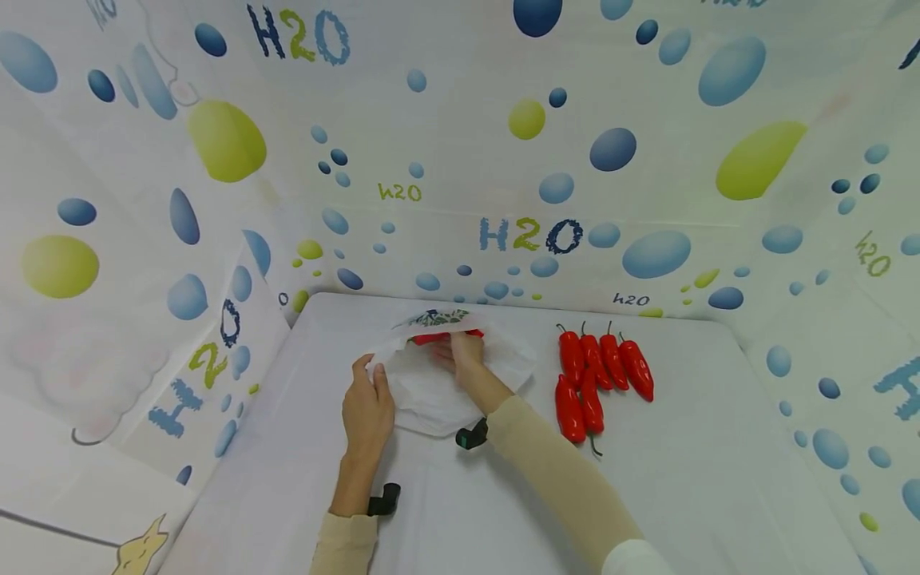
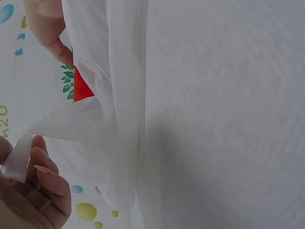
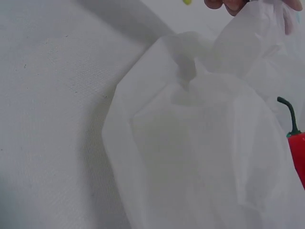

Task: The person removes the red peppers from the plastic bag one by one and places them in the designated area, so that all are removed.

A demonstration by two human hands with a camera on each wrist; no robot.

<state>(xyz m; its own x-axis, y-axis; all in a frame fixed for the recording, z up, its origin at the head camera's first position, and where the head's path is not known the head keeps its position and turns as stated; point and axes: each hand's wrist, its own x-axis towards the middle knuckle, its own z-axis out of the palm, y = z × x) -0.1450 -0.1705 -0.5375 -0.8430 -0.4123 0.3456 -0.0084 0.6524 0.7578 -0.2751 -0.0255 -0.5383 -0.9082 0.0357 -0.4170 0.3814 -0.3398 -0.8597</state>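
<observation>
A white plastic bag [image 1: 438, 399] with a green leaf print lies on the table, its mouth held up. With thumb and fingers my left hand [image 1: 369, 407] pinches the bag's edge, as the left wrist view also shows at the hand [image 2: 40, 186]. My right hand [image 1: 467, 355] reaches into the bag's mouth and holds a red chili pepper [image 1: 430, 339]. Part of that pepper hides behind the fingers and the bag. Its green stem shows at the edge of the right wrist view, above the red chili pepper [image 3: 298, 155].
Several red chili peppers [image 1: 570, 411] with green stems lie in two rows on the white table [image 1: 690, 479], right of the bag. A white wall covering [image 1: 460, 144] with blue and green drops stands behind the table and along its sides.
</observation>
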